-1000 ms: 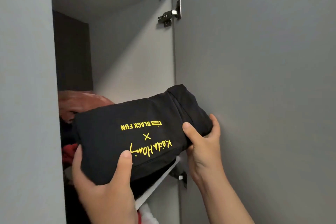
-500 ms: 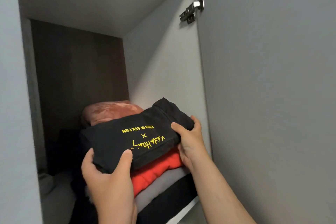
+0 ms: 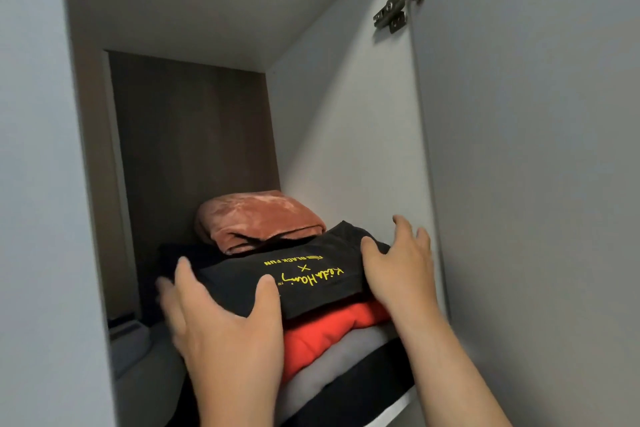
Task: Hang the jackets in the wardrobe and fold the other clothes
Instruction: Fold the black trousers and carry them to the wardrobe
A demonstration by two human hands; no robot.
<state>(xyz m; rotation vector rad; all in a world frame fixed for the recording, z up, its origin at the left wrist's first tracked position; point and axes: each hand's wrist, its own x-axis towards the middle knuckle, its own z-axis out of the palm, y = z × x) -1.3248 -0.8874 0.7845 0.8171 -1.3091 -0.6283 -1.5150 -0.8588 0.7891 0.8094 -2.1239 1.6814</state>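
Observation:
A folded black T-shirt (image 3: pixel 311 274) with yellow lettering lies on top of a stack inside the wardrobe compartment. Under it are a folded red garment (image 3: pixel 329 326), a grey one (image 3: pixel 346 360) and a black one at the bottom. My left hand (image 3: pixel 221 322) is at the shirt's front left corner, fingers spread and blurred, thumb over the front edge. My right hand (image 3: pixel 401 270) is at the shirt's right end, its fingers spread and lifted and its thumb touching the cloth. Neither hand grips the shirt.
A folded rust-brown velvet garment (image 3: pixel 259 218) sits behind the black shirt on dark clothes. The open wardrobe door (image 3: pixel 536 184) with its metal hinge (image 3: pixel 398 7) stands close on the right. The white shelf edge (image 3: pixel 391 412) shows below the stack. Space is open above the clothes.
The black shirt went from being held at the opening to lying on the red garment. Both hands have loosened from gripping it to spread fingers.

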